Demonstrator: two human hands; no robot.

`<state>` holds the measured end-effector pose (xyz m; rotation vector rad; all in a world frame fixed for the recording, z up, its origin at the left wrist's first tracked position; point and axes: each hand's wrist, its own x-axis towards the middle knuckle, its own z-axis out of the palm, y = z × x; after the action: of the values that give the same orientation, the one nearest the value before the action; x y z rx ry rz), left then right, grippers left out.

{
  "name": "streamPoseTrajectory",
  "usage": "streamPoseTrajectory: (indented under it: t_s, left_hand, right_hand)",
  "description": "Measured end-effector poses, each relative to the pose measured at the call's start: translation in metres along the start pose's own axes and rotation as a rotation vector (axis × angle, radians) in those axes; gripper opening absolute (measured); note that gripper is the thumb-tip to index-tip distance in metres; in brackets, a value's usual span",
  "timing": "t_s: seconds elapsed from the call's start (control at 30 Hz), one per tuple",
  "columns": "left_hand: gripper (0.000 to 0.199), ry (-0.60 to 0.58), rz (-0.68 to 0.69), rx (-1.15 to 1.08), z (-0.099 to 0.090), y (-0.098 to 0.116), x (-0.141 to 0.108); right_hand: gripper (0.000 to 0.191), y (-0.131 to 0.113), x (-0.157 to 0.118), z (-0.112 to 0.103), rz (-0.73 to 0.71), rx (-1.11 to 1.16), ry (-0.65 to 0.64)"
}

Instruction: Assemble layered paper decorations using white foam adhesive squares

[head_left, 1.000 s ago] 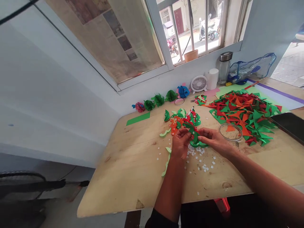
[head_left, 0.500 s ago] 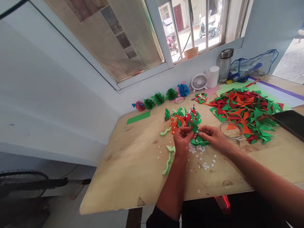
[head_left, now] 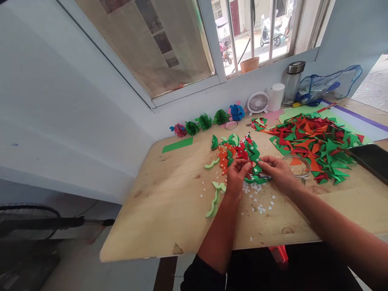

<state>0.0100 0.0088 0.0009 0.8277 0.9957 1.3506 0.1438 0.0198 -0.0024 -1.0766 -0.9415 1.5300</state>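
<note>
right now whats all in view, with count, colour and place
table: one, pale wood, centre
window: one, white-framed, top
pot: one, terracotta, in window
vehicles: several, white, pink, outside
fan: one, white, table back
cylinder: one, white, beside fan
bottle: one, clear, back right
bag: one, clear-blue, beside bottle
phone: one, black, right edge
sheets: several, green, white, back right
scraps: one pile, red, orange, green, right
paper figures: five, pink, green, blue, back row
rings: two, grey, by scraps and figures
strip: one, green, back left
cut pieces: many, orange, red, greens, middle
squares: many, white, front middle
unclear item: one, red, under table
left hand: one, at cut pieces
right hand: one, at cut pieces
</note>
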Motion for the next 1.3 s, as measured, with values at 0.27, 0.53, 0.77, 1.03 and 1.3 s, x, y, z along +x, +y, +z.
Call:
streamPoseTrajectory:
  t_s: [0.27,0.53,0.77,1.03,1.3]
  left_hand:
    - [0.034,-0.255,0.131,0.290,-0.008,0.002,-0.003]
    - [0.026,-0.234,0.214,0.319,-0.010,-0.006,-0.001]
    - [0.030,-0.220,0.175,0.271,-0.008,-0.004,-0.002]
    - [0.028,-0.122,0.113,0.142,-0.001,-0.005,-0.002]
    - [0.029,-0.125,0.115,0.021,0.003,-0.007,-0.001]
  right_hand:
    - [0.033,-0.002,0.000,-0.003,0.027,0.077,-0.042]
    - [0.028,-0.002,0.001,-0.004,0.040,0.118,-0.063]
    - [0.029,0.003,0.003,-0.004,0.008,0.127,-0.031]
    - [0.036,-0.002,-0.005,0.003,-0.097,-0.019,0.059]
    - [0.036,-0.002,-0.006,0.003,-0.168,-0.066,0.070]
